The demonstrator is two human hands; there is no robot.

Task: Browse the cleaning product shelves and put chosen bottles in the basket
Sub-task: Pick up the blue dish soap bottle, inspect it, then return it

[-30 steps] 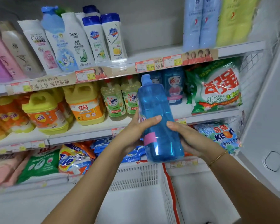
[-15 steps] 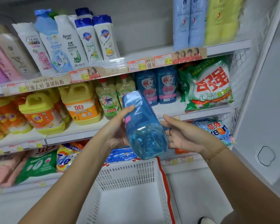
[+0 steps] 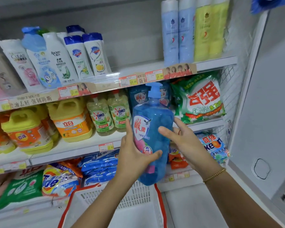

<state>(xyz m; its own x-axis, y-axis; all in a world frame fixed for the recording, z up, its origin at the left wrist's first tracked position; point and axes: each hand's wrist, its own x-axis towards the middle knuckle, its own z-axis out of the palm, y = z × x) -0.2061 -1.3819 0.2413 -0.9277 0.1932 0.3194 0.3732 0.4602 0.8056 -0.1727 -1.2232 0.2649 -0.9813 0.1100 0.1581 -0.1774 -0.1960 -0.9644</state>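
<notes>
A clear blue detergent bottle point(image 3: 155, 129) with a pump top and a white, red and pink label is upright in front of the middle shelf. My left hand point(image 3: 135, 153) grips its lower left side, thumb across the front. My right hand point(image 3: 183, 139) rests against its right side with the fingers spread. Below the bottle is a white mesh basket point(image 3: 138, 196) with a red rim; the part of its inside that shows holds nothing.
More blue bottles point(image 3: 138, 97) stand behind on the middle shelf, beside green Omo bottles point(image 3: 110, 114), yellow jugs point(image 3: 72, 119) and a green powder bag point(image 3: 201, 97). Shampoo bottles point(image 3: 82, 55) fill the top shelf. A white wall point(image 3: 270, 112) closes the right side.
The bottle was tipped with its base toward me half a second ago; now it is upright again with the label facing me. The view has tilted up slightly.
</notes>
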